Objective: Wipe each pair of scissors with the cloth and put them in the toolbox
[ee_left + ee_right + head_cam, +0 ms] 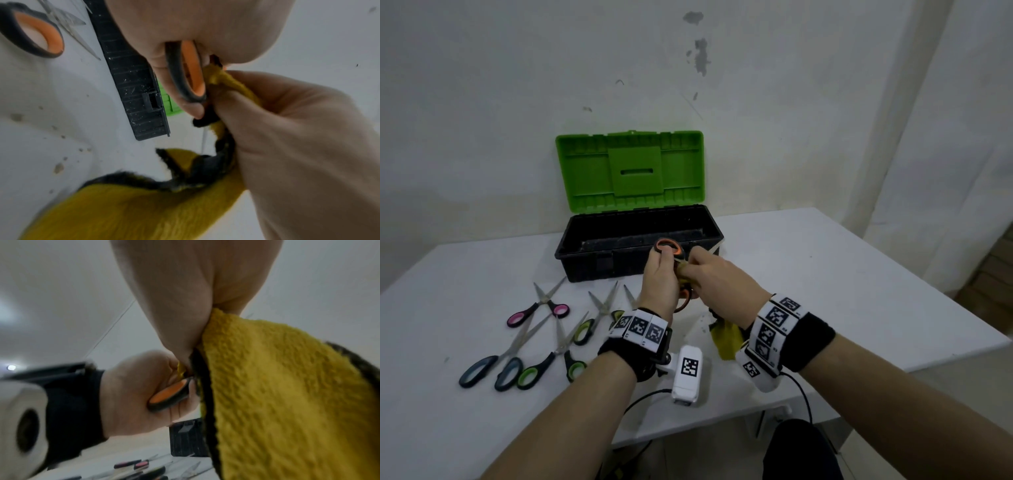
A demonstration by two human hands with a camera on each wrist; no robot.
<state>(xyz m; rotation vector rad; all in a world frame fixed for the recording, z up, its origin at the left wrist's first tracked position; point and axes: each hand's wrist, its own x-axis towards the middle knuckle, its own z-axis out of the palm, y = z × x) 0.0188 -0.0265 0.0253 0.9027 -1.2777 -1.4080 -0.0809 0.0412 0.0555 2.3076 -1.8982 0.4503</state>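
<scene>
Orange-handled scissors (668, 249) between both hands, gripped left, cloth-wrapped (726, 337) right.

Black wristbands (814, 342) (white coded tags (640, 328))

A white worktop (825, 274) stands against a pale plastered wall (517, 85) marked with grey patches of chipped paint (701, 54). A light curtain (945, 120) hangs at the right. The room's light is dim and even.

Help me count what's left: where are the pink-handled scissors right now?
In the head view, the pink-handled scissors lie on the table, leftmost and farthest back of the scissors there, front-left of the open toolbox.
</scene>
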